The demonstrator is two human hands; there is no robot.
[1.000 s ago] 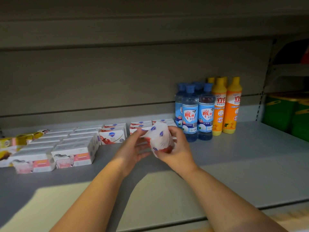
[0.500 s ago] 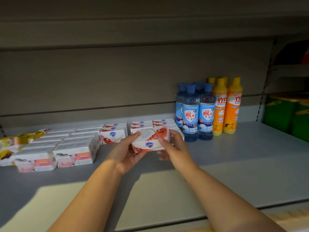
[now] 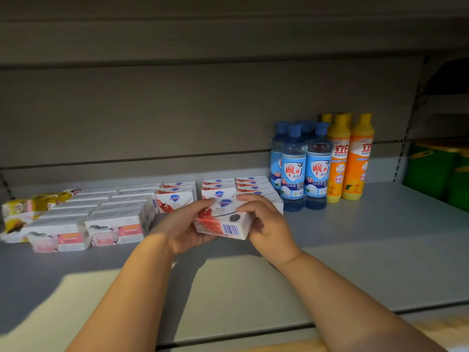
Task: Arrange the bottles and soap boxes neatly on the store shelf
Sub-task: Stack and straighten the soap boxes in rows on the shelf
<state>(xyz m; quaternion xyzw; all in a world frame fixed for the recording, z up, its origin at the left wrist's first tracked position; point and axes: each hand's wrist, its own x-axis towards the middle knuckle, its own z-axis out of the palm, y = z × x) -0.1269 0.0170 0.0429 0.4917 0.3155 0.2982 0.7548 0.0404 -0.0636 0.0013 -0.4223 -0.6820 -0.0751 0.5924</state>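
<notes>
A grey shelf [image 3: 380, 250] carried rows of soap boxes [image 3: 114, 214] on its left and middle. Blue bottles [image 3: 302, 168] and orange bottles [image 3: 349, 158] stood upright just beside them.

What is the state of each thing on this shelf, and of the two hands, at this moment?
held soap box: tilted, gripped at both ends, barcode side towards the camera.
left hand: grips the box's left end.
right hand: grips its right end.
red-and-white soap boxes: standing in rows at the back.
pink soap boxes: lying in rows.
blue bottles: upright, capped.
orange bottles: upright, capped.
yellow packets: lying askew, far left.
</notes>
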